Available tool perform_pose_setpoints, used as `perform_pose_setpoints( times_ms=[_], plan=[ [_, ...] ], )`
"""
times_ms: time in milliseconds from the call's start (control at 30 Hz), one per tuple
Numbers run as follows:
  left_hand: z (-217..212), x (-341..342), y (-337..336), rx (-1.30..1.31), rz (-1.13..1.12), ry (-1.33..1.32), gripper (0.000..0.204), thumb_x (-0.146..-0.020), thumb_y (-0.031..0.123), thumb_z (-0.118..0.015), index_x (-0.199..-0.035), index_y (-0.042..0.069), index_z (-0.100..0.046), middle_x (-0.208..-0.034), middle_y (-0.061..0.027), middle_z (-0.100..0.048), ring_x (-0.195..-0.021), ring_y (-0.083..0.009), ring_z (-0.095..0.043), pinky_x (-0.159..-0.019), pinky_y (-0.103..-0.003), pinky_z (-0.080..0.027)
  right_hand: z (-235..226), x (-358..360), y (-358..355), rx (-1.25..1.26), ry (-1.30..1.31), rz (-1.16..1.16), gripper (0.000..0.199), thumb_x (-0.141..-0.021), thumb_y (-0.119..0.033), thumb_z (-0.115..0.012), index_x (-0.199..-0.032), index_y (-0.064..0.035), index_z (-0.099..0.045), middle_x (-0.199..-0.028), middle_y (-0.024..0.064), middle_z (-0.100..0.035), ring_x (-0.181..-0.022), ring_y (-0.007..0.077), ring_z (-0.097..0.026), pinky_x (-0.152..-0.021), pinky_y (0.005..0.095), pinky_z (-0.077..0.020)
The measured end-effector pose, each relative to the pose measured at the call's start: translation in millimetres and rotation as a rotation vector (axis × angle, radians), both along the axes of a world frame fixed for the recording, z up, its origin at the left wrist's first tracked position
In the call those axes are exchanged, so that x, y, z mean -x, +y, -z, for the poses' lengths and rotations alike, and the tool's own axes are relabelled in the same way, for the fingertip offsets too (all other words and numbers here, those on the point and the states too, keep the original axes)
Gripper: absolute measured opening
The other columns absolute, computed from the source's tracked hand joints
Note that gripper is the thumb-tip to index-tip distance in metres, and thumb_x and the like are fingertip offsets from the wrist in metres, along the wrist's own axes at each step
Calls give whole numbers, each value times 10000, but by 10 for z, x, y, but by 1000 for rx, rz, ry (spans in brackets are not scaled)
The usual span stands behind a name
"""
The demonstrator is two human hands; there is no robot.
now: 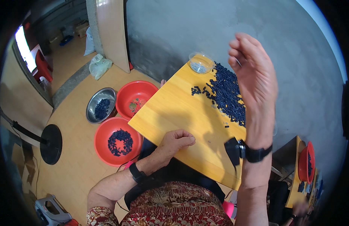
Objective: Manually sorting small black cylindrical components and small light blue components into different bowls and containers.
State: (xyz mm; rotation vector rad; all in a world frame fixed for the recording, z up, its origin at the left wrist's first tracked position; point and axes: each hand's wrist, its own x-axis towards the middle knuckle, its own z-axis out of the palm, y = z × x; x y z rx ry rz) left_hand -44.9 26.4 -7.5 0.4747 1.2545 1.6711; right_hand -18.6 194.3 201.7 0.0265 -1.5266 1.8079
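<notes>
Over the near edge of the yellow table [204, 147], my left hand [176, 142] is closed, thumb against the bent fingers. Whatever it holds, if anything, is hidden. My right hand [255, 69] is raised above the table's right side, fingers loosely bent and palm partly showing, with nothing visible in it. Behind and beside it lies a heap of small dark blue cylindrical pieces [225, 90]. A few loose dark pieces [196, 90] lie left of the heap. At the table's far corner stands a clear round bowl [199, 63] with small pale bits inside.
Left of the table, on the floor, are a red basin [103, 154] with dark pieces, another red basin [138, 87] with small items, and a metal bowl [92, 115] with dark pieces. A round black stand base [51, 144] is farther left. Another person's hand [300, 209] shows lower right.
</notes>
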Motion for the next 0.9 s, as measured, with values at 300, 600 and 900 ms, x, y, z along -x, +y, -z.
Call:
perform_pose_setpoints(
  times_ms=[300,600,900],
  plan=[
    [121,46,-22,29,-15,-90,179,-911,197,-647,-997,40,-656,-932,-20,-659,-859,-87,-608,-798,-237,-491,1487,828,977,-587,-810,204,113,-831,-122,-661,-793,-17,-671,-683,27,-652,-621,101,-577,-624,279,-485],
    [148,47,-40,30,16,-78,181,-915,174,-650,-1012,22,-662,-949,-26,-664,-884,-94,-612,-807,-242,-499,1845,1082,1048,-912,-1032,230,79,-780,-108,-655,-827,-72,-708,-827,153,-706,-812,309,-689,-771,386,-538],
    [137,66,-41,19,20,-137,178,-912,181,-658,-1001,27,-662,-938,-18,-671,-866,-84,-611,-796,-233,-491,1865,1148,996,-1250,-1030,220,95,-761,-66,-625,-825,-82,-695,-833,185,-684,-846,371,-664,-771,438,-528]
  ],
)
